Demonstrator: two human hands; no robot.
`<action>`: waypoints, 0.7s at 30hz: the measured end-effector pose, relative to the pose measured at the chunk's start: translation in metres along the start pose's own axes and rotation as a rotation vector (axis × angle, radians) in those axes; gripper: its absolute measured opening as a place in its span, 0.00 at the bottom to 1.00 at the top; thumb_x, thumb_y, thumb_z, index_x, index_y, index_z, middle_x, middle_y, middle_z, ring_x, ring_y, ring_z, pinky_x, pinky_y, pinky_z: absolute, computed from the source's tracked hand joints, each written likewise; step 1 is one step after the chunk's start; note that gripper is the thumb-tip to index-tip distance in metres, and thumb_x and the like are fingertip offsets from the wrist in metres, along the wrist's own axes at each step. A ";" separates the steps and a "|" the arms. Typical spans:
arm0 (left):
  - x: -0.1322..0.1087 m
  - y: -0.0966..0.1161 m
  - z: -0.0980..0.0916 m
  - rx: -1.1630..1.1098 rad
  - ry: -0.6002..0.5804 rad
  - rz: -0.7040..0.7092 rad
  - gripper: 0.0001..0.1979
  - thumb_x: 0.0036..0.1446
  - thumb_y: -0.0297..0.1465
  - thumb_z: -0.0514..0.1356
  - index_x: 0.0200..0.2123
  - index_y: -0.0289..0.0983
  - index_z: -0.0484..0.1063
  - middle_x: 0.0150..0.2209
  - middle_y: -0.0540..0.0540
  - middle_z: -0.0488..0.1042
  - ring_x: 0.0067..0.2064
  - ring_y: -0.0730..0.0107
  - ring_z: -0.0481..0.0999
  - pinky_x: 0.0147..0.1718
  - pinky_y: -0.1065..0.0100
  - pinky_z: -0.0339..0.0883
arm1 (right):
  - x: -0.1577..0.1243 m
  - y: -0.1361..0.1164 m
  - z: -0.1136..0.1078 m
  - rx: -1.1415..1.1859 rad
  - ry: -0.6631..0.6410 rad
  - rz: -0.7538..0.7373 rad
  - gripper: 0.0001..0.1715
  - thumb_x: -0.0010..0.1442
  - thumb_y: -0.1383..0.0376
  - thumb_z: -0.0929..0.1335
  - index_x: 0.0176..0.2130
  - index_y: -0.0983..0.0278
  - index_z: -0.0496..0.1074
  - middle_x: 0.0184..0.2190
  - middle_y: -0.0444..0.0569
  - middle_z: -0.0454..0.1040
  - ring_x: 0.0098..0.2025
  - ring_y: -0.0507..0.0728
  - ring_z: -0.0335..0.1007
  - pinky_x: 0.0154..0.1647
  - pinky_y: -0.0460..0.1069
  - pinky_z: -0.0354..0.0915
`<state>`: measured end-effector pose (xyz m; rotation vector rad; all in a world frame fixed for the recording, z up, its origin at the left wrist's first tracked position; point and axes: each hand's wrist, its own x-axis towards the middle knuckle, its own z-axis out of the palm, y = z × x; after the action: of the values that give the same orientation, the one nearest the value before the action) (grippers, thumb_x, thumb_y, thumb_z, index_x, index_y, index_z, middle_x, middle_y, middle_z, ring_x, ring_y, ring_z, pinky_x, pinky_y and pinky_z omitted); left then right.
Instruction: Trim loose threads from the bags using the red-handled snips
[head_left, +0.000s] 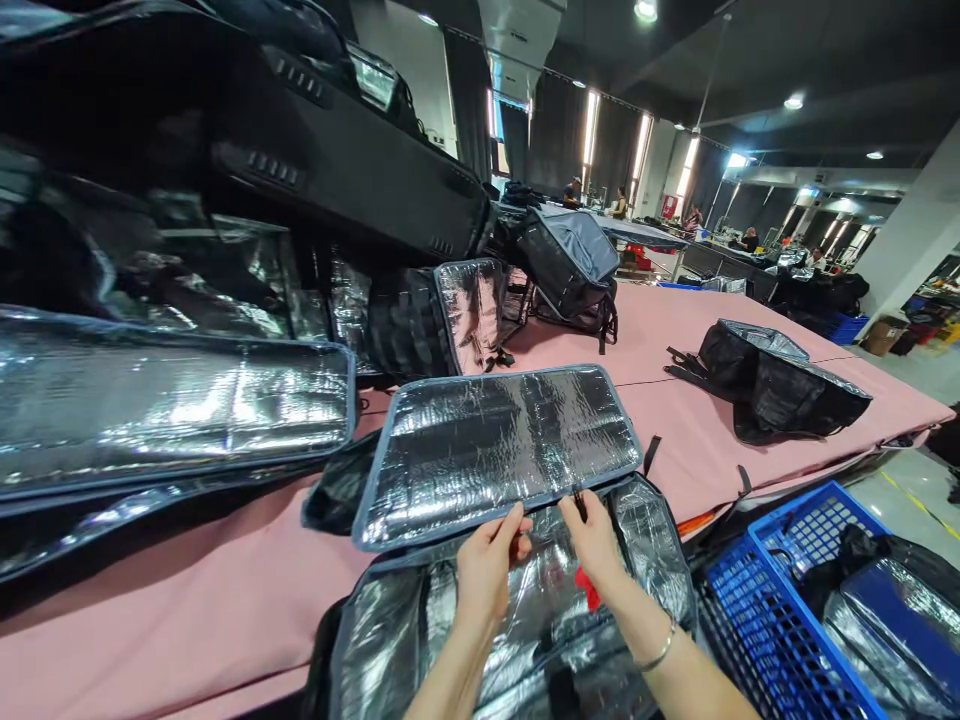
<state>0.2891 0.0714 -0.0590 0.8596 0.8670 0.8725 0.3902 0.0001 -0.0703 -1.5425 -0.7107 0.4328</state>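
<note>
An insulated bag (390, 620) with a silver foil lining lies open in front of me. Its foil lid (510, 440), bound in grey-blue trim, is folded back away from me. My left hand (491, 560) is closed in a pinch at the lid's near edge; whether trim or a thread is between the fingertips, I cannot tell. Just to its right, my right hand (594, 545) is closed around a slim dark tool that looks like thread snips (578, 503), its tip at the same edge. Something red (588, 590) hangs below that hand.
More black, foil-lined bags are piled high at the left (285, 150). Two open bags (574, 260) (780, 380) stand farther along the pink-covered table (645, 340). At the right is a blue plastic crate (765, 590) holding a bag. People work in the background.
</note>
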 end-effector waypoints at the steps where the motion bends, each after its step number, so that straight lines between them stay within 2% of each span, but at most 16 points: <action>1: 0.000 0.000 0.000 -0.006 0.000 0.004 0.25 0.29 0.45 0.70 0.23 0.29 0.71 0.21 0.48 0.69 0.19 0.80 0.62 0.18 0.75 0.55 | -0.005 -0.003 -0.002 -0.066 -0.012 -0.030 0.18 0.58 0.52 0.62 0.30 0.65 0.63 0.24 0.42 0.64 0.26 0.50 0.58 0.28 0.45 0.55; 4: -0.001 -0.001 0.001 -0.016 0.000 0.015 0.23 0.30 0.44 0.70 0.22 0.30 0.71 0.20 0.49 0.69 0.19 0.80 0.62 0.18 0.74 0.55 | -0.020 -0.012 -0.008 -0.271 -0.060 -0.119 0.13 0.61 0.57 0.60 0.37 0.64 0.63 0.28 0.43 0.68 0.29 0.52 0.62 0.31 0.46 0.55; 8: -0.001 -0.003 0.002 -0.027 0.011 0.027 0.24 0.29 0.44 0.70 0.21 0.30 0.70 0.20 0.49 0.69 0.18 0.80 0.61 0.18 0.74 0.55 | -0.029 -0.020 -0.010 -0.437 -0.040 -0.197 0.11 0.58 0.59 0.63 0.36 0.65 0.64 0.27 0.44 0.69 0.26 0.53 0.63 0.29 0.46 0.54; 14: -0.001 -0.003 0.002 -0.026 0.019 0.035 0.24 0.29 0.44 0.70 0.22 0.30 0.70 0.20 0.49 0.69 0.18 0.80 0.61 0.18 0.74 0.55 | -0.025 -0.021 -0.008 -0.470 -0.004 -0.264 0.10 0.59 0.59 0.62 0.37 0.64 0.65 0.30 0.46 0.71 0.29 0.54 0.67 0.31 0.46 0.57; 21: -0.004 -0.001 0.003 -0.016 0.018 0.040 0.22 0.31 0.44 0.69 0.22 0.30 0.71 0.20 0.49 0.69 0.18 0.80 0.61 0.19 0.74 0.56 | -0.024 -0.013 -0.008 -0.548 -0.018 -0.329 0.11 0.61 0.59 0.62 0.38 0.64 0.66 0.30 0.46 0.71 0.28 0.54 0.66 0.30 0.46 0.56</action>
<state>0.2906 0.0671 -0.0578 0.8589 0.8592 0.9222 0.3753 -0.0218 -0.0597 -1.8823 -1.1401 -0.0034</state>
